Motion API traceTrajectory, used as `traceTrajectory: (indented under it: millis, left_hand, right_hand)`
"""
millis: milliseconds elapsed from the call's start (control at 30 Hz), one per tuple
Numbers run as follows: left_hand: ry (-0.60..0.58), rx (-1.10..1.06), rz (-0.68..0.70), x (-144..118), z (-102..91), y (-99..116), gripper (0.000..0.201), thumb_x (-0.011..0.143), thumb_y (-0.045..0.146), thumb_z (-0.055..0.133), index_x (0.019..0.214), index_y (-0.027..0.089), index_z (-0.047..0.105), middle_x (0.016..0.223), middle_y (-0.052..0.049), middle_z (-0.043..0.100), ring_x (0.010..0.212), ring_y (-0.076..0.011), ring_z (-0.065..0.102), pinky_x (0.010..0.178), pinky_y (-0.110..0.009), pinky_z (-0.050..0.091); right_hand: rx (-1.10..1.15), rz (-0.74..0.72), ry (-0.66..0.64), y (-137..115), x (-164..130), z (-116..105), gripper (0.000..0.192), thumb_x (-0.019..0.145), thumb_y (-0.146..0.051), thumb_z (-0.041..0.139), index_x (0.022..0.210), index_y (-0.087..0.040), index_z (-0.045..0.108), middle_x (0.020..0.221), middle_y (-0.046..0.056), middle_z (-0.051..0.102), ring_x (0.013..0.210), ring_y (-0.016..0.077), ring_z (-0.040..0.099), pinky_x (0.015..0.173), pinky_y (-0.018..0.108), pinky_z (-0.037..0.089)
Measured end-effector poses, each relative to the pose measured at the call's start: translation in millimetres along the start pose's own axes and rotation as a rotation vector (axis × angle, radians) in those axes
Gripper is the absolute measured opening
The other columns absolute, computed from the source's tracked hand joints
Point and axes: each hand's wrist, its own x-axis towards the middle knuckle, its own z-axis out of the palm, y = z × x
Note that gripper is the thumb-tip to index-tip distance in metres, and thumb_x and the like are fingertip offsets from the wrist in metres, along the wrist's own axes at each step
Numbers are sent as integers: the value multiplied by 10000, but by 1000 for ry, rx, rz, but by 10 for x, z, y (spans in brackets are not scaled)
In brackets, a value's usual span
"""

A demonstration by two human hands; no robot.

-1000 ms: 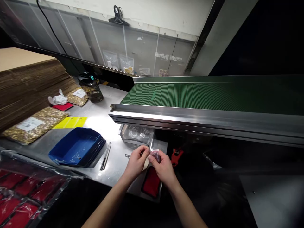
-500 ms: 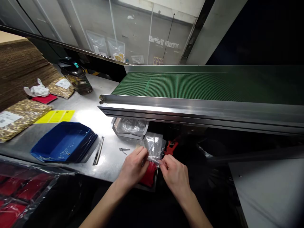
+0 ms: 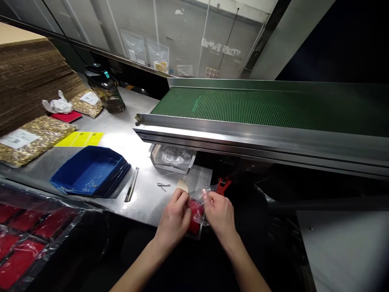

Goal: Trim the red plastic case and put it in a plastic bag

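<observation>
Between my hands is a clear plastic bag (image 3: 201, 195), pulled out thin over red material (image 3: 194, 207). Whether that red material lies inside the bag or under it, I cannot tell. My left hand (image 3: 174, 214) is closed, pinching the bag's left side. On its right side my right hand (image 3: 221, 211) grips the plastic with thumb and curled fingers. A beige rounded piece (image 3: 182, 185) sticks up just beyond my left fingers. Past my right hand lies a red tool-like object (image 3: 224, 185). Small nail clippers (image 3: 163, 185) rest on the metal table (image 3: 148, 207).
A green conveyor belt (image 3: 237, 105) with a metal side rail crosses beyond my hands. Beneath its edge sits a box of clear bags (image 3: 173, 156). Leftward are a utility knife (image 3: 131, 184), blue bin (image 3: 91, 168), dark bottle (image 3: 106, 91) and red packs (image 3: 21, 259).
The clear bag stood up beyond my hands; now it is drawn down between them over the red material. My right hand has turned and risen slightly. The whole view has shifted.
</observation>
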Motion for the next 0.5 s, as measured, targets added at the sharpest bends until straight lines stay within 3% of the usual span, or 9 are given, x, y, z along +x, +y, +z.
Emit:
traceTrajectory:
  millis: [67, 233, 367, 433, 500]
  left_hand:
    - [-22, -69, -78, -124, 27, -18, 125, 911, 150, 438, 810, 223, 435, 924, -58, 524, 809, -220, 538, 721, -325, 440]
    - [42, -159, -326, -179, -74, -187, 213, 938, 379, 598, 869, 225, 468, 722, 23, 522, 631, -174, 504, 595, -275, 386]
    - [206, -200, -463, -114, -393, -480, 305, 931, 493, 577, 866, 228, 440, 619, 53, 475, 528, -144, 420, 507, -230, 325]
    - [239, -199, -533, -129, -566, -642, 328, 915, 513, 587, 871, 235, 420, 559, 74, 430, 471, -133, 355, 455, -212, 275]
    - [245, -182, -590, -176, -682, -768, 354, 887, 524, 627, 867, 235, 424, 528, 84, 413, 445, -124, 321, 430, -200, 241]
  right_hand:
    - [61, -13, -31, -119, 54, 80, 585, 1046, -533, 332, 601, -180, 469, 560, 26, 515, 544, 141, 398, 603, 316, 183]
    - [185, -142, -190, -265, 116, 142, 538, 1003, -516, 458, 590, -175, 508, 541, -7, 474, 539, 113, 403, 570, 283, 226]
    - [321, -136, -345, 2, 84, 2, 243, 872, -440, 695, 909, -208, 633, 776, -24, 633, 688, 117, 567, 615, 209, 382]
    - [401, -30, -440, 230, -80, -6, 310, 886, -493, 683, 951, -194, 635, 838, 1, 667, 718, 122, 604, 628, 206, 423]
    - [492, 159, -596, 424, -362, 92, 449, 950, -588, 562, 850, -153, 615, 734, 22, 659, 577, 101, 569, 531, 201, 382]
